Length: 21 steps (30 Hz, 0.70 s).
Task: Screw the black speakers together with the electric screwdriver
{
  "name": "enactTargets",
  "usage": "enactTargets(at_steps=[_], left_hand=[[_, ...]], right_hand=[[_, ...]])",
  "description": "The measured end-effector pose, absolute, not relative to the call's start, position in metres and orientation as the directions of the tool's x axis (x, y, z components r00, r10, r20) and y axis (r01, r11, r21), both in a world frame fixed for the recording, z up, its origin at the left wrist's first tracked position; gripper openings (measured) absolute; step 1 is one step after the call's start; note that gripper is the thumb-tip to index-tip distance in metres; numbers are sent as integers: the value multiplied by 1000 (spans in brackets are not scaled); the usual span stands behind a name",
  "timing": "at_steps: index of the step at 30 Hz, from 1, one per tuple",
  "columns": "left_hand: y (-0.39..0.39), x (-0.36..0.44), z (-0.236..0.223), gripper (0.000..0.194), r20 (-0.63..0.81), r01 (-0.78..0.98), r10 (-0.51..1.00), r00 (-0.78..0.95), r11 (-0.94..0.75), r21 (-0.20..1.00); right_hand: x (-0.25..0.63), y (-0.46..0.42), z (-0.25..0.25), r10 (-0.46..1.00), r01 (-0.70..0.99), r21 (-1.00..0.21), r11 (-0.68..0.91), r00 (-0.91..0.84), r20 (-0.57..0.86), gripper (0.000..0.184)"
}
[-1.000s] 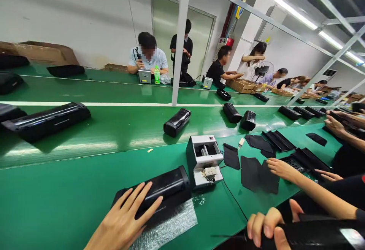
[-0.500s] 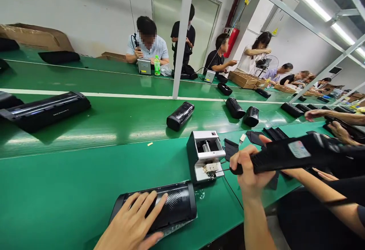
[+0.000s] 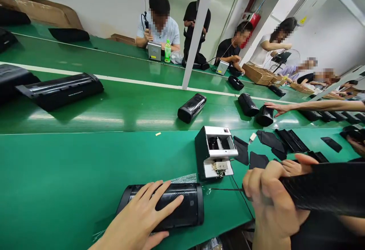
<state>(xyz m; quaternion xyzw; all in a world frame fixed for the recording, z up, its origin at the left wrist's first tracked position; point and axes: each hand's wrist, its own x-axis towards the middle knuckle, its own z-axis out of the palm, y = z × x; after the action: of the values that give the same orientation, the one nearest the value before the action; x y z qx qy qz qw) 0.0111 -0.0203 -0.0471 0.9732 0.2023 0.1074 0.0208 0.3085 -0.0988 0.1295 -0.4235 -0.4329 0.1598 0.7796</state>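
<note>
Left hand (image 3: 139,215) has its fingers spread wide over the black casing (image 3: 191,204), near-left of the boxy machine (image 3: 207,160). Right hand (image 3: 273,200), near-right of it, has fingers curled tight round a black tool (image 3: 327,187).

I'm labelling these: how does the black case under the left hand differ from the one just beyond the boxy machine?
The near case lies under the left hand; no hand touches the far case. The near case lies nearly crosswise, while the far case is slanted, one end toward the camera. Clear wrap shows beside the near case, none by the far case. Both are black and glossy.
</note>
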Motion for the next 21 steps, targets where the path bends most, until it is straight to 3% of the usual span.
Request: enactTargets(at_steps=[13, 21], left_hand=[[-29, 12, -45, 133, 172, 398, 419, 892, -906, 141], [-30, 14, -49, 119, 212, 400, 429, 878, -902, 164]], right_hand=[[283, -67, 134, 696, 80, -811, 579, 469, 543, 40], [283, -65, 130, 713, 89, -823, 561, 454, 535, 38]])
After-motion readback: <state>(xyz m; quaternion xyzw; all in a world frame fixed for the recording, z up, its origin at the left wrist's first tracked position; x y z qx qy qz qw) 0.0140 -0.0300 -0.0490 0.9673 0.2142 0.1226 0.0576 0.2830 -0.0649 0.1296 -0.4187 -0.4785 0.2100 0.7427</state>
